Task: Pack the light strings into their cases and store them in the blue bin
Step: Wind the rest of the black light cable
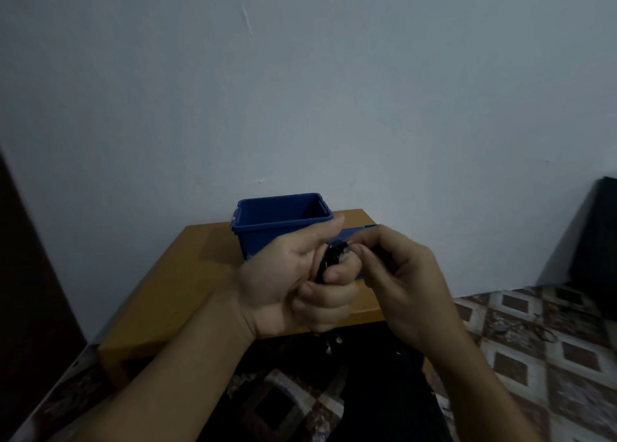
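head: one wide-angle view | faces forward and down | close over both hands [320,274]

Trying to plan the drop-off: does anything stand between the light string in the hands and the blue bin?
Nothing visible does. The left hand grips the light string, the right hand pinches its end, and the blue bin stands on the table just beyond them, its top open.

Bin [267,233] on table [187,274], against wall [367,108]; hands [293,274] before it.
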{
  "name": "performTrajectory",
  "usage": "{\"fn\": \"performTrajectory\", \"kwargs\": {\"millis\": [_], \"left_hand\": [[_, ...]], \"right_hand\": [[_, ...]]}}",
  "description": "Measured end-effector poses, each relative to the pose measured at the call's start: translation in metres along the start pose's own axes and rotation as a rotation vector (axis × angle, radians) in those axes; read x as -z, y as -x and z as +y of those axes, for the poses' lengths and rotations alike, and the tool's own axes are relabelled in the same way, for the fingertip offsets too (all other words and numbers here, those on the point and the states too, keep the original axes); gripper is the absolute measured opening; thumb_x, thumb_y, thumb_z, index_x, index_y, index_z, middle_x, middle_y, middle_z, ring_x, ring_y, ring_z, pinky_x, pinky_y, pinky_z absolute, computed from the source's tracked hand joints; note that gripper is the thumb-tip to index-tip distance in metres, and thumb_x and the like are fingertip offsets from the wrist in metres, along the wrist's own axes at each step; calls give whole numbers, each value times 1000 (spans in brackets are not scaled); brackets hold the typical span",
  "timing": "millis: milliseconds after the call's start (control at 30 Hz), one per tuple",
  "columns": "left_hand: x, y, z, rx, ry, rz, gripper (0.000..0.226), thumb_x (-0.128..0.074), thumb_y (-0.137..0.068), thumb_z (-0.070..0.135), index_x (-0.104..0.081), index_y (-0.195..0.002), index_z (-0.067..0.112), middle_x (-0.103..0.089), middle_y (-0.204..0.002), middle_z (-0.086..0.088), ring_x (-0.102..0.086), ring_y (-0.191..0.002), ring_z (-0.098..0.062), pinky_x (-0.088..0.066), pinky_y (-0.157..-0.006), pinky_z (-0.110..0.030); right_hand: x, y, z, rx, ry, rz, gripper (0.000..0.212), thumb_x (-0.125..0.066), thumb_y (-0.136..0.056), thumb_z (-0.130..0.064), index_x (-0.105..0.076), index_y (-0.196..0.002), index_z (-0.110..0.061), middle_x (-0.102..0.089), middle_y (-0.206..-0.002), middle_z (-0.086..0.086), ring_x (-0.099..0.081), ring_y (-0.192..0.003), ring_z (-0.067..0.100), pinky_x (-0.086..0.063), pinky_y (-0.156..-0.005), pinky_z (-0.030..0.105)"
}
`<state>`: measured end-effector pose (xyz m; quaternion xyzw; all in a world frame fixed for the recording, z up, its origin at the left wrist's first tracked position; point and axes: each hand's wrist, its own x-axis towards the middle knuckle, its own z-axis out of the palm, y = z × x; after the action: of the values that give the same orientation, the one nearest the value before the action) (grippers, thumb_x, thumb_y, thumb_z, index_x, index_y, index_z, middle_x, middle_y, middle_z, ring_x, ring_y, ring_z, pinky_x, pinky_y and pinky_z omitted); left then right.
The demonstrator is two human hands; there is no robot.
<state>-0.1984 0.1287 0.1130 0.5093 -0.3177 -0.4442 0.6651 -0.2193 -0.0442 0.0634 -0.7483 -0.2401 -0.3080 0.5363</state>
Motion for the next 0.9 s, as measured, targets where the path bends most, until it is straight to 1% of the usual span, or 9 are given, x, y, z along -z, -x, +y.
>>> {"fn": "performTrajectory", "kwargs": {"millis": [33, 133, 200, 267, 400, 533, 633, 767, 900], "left_hand": [[0, 0, -1, -37, 39, -17, 52, -28, -102, 53, -42, -73, 12, -26, -51, 2, -20, -43, -12, -11, -47, -31], [-1, -2, -1, -145, 134, -28, 38, -32, -100, 39, -49, -86, 8, -42, -57, -2, -36, -47, -14, -22, -51, -31], [-2, -3, 0, -218, 189, -14, 31, -32, -97, 29, -52, -92, 5, -49, -64, -6, -47, -53, -17, -30, -53, -31], [-3, -3, 1, -279, 226, 28, 29, -33, -96, 22, -55, -95, 3, -54, -70, -9, -52, -58, -19, -41, -56, -31], [0, 0, 2, -350, 271, 63, 34, -37, -100, 16, -67, -105, 0, -69, -89, -14, -68, -78, -25, -55, -72, -35], [-2, -2, 3, -426, 270, 123, 40, -35, -103, 19, -70, -108, 0, -73, -98, -16, -73, -89, -28, -59, -80, -36], [-6, -3, 4, -465, 224, 190, 40, -37, -102, 25, -69, -104, 1, -73, -97, -16, -73, -88, -28, -59, -77, -36], [-6, -2, 8, -444, 216, 191, 50, -40, -96, 39, -58, -116, -2, -70, -106, -21, -70, -94, -35, -56, -83, -43], [-6, -2, 8, -460, 206, 277, 50, -31, -100, 35, -58, -119, -2, -70, -110, -22, -70, -96, -34, -55, -86, -44]], "right_hand": [[-3, 1, 2, -21, -17, -8, 12, -57, -99, -23, -69, -96, -24, -69, -83, -6, -64, -75, 13, -52, -68, 40], [-8, 2, 4, -76, -43, -41, 19, -52, -102, -27, -69, -107, -33, -72, -90, 1, -68, -85, 25, -55, -75, 53], [-9, 3, 2, -121, -62, -88, 22, -48, -105, -29, -68, -114, -33, -72, -92, 5, -68, -85, 29, -55, -76, 55], [-8, 4, -1, -165, -75, -120, 22, -47, -105, -24, -67, -115, -29, -71, -90, 6, -66, -81, 31, -56, -72, 50], [-8, 6, -2, -201, -19, -193, 25, -47, -104, -12, -65, -91, -24, -67, -81, 5, -63, -70, 22, -50, -62, 24], [-9, 6, -2, -268, 52, -359, 26, -48, -104, -8, -69, -93, -20, -75, -89, -1, -70, -72, 13, -53, -67, 21], [-11, 6, -4, -298, 14, -361, 21, -47, -106, -12, -64, -106, -24, -76, -94, -1, -73, -76, 16, -56, -72, 26], [-8, 5, -7, -324, 32, -394, 21, -49, -104, -14, -69, -99, -18, -77, -94, -2, -74, -79, 15, -61, -79, 36], [-7, 6, -6, -328, 101, -422, 22, -50, -105, -17, -71, -102, -19, -76, -94, -6, -72, -81, 9, -59, -79, 29]]}}
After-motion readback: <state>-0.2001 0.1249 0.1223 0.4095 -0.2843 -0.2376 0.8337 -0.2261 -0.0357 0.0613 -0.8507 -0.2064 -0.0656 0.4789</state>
